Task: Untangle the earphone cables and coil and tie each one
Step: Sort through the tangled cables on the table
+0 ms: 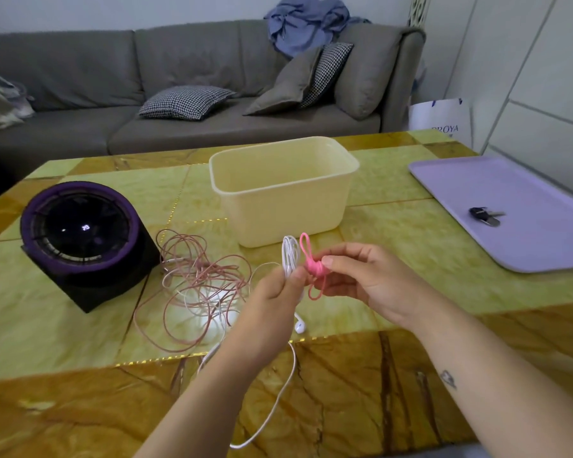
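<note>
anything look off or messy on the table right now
A rose-pink cable lies in a loose tangle on the table left of the hands, with white strands running through it. The white cable in the left hand is only partly coiled; its tail trails loose. Nothing looks spilled or broken.

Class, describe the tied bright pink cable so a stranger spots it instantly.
Find the cream tub on the table. Just before it, the right hand pinches the pink cable. Unlike the white cable and the dull pink tangle, it is vivid and knotted.
</note>
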